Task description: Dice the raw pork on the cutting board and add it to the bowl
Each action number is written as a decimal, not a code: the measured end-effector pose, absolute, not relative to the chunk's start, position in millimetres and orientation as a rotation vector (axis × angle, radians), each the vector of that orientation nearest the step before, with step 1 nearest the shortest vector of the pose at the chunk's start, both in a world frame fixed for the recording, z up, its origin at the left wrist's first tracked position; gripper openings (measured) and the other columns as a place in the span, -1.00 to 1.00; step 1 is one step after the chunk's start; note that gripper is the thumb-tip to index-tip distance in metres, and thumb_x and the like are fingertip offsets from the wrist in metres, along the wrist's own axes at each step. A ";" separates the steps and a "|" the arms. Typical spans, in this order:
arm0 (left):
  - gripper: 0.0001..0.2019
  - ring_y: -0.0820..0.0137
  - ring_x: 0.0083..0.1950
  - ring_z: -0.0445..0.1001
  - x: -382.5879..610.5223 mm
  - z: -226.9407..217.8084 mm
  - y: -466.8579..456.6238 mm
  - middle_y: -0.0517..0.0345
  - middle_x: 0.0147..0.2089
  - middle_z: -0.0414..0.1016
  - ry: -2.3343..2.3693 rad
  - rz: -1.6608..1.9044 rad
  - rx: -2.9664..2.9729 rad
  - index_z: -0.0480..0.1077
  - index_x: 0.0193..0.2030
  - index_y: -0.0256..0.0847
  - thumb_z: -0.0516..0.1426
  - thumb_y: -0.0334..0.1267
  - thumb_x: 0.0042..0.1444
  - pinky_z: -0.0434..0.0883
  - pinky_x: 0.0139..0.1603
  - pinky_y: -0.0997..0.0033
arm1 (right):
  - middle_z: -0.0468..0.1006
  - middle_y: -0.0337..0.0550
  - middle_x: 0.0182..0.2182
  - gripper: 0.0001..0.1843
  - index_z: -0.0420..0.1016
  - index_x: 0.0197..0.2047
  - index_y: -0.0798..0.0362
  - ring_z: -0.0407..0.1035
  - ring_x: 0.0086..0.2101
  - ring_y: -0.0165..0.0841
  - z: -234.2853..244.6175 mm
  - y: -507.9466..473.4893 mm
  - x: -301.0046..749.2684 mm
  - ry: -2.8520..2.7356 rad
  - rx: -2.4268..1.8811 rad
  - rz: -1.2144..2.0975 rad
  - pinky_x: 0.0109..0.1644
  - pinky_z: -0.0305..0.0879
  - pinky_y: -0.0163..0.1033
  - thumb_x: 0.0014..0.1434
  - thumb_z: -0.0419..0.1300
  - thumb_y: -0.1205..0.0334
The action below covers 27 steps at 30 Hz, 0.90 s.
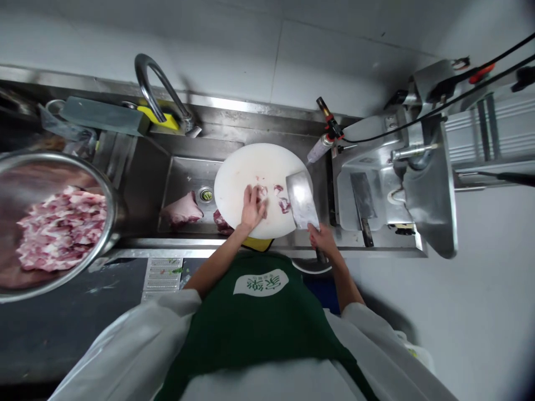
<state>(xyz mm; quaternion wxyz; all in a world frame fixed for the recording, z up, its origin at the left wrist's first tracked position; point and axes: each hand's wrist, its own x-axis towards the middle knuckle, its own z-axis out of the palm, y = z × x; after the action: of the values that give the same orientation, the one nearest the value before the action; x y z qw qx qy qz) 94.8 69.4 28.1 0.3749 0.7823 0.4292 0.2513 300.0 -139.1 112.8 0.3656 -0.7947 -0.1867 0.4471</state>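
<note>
A round white cutting board (251, 164) rests over the steel sink (184, 178). My left hand (252, 208) lies on the board with its fingers curled over a small piece of raw meat (262, 192). More small meat scraps (283, 204) lie just right of it. My right hand (321, 238) grips the handle of a broad cleaver (300, 199), whose blade lies flat at the board's right edge.
A large steel bowl (104, 195) heaped with sliced raw meat (62, 228) stands at the left. Raw meat chunks (181, 210) lie in the sink under a curved faucet (156, 83). A meat slicer machine (422, 167) with a second knife (363, 206) stands at the right.
</note>
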 end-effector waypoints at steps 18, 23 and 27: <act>-0.35 0.03 0.59 -0.01 99.0 39.5 51.1 -0.18 0.56 0.03 1.135 0.654 2.056 0.21 0.46 -0.18 0.11 0.07 0.32 0.03 0.58 -0.11 | 0.16 -0.53 -0.76 -0.54 0.25 -0.35 -0.06 0.06 -0.74 -0.51 76.4 -104.6 232.4 -0.440 -1.777 1.454 -0.69 0.08 -0.39 0.11 0.32 -0.22; -0.46 0.09 0.57 0.05 98.0 44.7 54.0 -0.19 0.52 0.06 1.295 0.845 1.859 0.32 0.36 -0.22 0.09 -0.02 0.33 0.13 0.55 0.01 | 0.21 -0.49 -0.74 -0.66 0.23 -0.36 -0.08 0.14 -0.74 -0.48 74.7 -66.7 178.2 -0.665 -1.781 1.466 -0.66 0.09 -0.38 0.21 0.27 -0.05; -0.57 0.05 0.52 0.14 38.0 76.4 85.9 -0.21 0.43 0.19 1.441 1.089 1.766 0.39 0.25 -0.18 0.11 -0.06 0.33 0.11 0.54 -0.08 | 0.21 -0.48 -0.74 -0.82 0.29 -0.32 -0.06 0.21 -0.72 -0.43 98.2 -24.6 128.5 -0.926 -1.768 1.507 -0.60 0.13 -0.36 0.29 0.16 0.11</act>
<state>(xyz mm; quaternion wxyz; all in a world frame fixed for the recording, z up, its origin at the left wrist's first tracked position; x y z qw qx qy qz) 38.0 85.9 76.4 0.3032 0.6662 0.5436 0.4108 128.5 -24.6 98.2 0.3152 -0.6709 -0.3514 0.5718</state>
